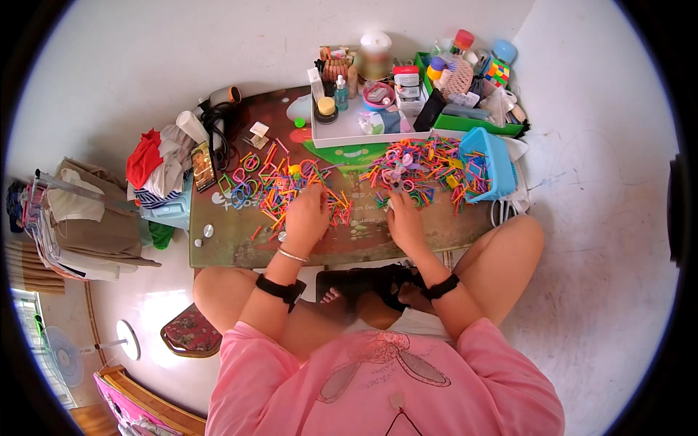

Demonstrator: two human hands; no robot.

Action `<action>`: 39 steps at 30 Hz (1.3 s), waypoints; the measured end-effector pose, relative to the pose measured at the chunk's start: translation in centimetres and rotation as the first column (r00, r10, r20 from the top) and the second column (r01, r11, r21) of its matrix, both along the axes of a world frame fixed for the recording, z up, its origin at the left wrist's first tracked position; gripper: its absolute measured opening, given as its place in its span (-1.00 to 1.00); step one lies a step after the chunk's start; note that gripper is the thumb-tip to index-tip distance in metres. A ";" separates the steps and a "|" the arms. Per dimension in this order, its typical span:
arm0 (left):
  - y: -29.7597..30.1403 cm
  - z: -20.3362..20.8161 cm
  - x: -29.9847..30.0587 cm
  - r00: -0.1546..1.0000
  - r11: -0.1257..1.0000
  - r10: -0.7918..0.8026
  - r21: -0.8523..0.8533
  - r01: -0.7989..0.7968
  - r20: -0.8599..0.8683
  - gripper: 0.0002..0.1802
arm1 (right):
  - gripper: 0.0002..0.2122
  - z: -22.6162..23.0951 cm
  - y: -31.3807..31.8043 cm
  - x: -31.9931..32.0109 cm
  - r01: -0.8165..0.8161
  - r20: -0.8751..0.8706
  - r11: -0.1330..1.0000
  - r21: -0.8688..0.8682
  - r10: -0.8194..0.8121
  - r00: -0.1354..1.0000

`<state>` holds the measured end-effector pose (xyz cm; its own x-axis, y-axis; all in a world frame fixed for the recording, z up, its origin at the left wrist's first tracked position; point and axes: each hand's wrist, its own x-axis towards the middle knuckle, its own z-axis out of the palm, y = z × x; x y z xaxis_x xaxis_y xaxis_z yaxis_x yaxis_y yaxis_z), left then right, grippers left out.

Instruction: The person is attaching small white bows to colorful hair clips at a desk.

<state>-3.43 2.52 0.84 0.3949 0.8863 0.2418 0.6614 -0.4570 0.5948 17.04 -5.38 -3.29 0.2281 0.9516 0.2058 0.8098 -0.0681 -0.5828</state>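
Two loose heaps of small coloured plastic sticks lie on the table (240,243), a left heap (280,189) and a right heap (436,163). Over the near side of the left heap, my left hand (308,212) has its fingers bunched together; whatever they pinch is hidden. At the near edge of the right heap is my right hand (406,221), fingers drawn together, their tips too small to show what they hold. A pale pink and grey piece (394,179) lies just beyond those fingertips. Coloured plastic rings and shapes (243,185) lie left of the left heap.
A blue basket (502,178) is tipped on its side at the right heap, sticks inside. Behind stand a white tray (363,138) of bottles and jars and a green box (472,127). A phone (203,166) leans at the left edge, near a hair dryer (224,96) and clothes (156,160).
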 end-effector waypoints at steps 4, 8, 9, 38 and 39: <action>1.1 -0.5 -1.5 0.978 0.991 0.114 0.096 -0.099 -0.176 -0.87 | -0.75 -0.5 0.4 0.0 -0.052 0.098 0.998 -0.033 0.055 0.994; 1.1 -0.9 -1.4 0.945 0.983 0.151 0.147 -0.112 -0.289 -0.88 | -0.74 -1.9 0.4 0.3 -0.086 0.162 0.996 0.006 0.084 0.983; 0.9 -0.9 -1.3 0.945 0.983 0.153 0.146 -0.115 -0.290 -0.88 | -0.74 -1.9 0.3 0.2 -0.102 0.184 0.995 0.003 0.100 0.978; -2.8 -1.3 2.8 0.962 0.939 -0.245 -0.215 0.267 0.122 -0.84 | -0.82 -0.4 -1.0 1.4 -0.129 -0.126 0.991 -0.039 0.124 0.984; -2.7 -1.3 2.9 0.962 0.939 -0.245 -0.215 0.267 0.122 -0.84 | -0.77 0.0 -0.8 1.8 -0.046 -0.009 0.999 -0.005 0.046 0.999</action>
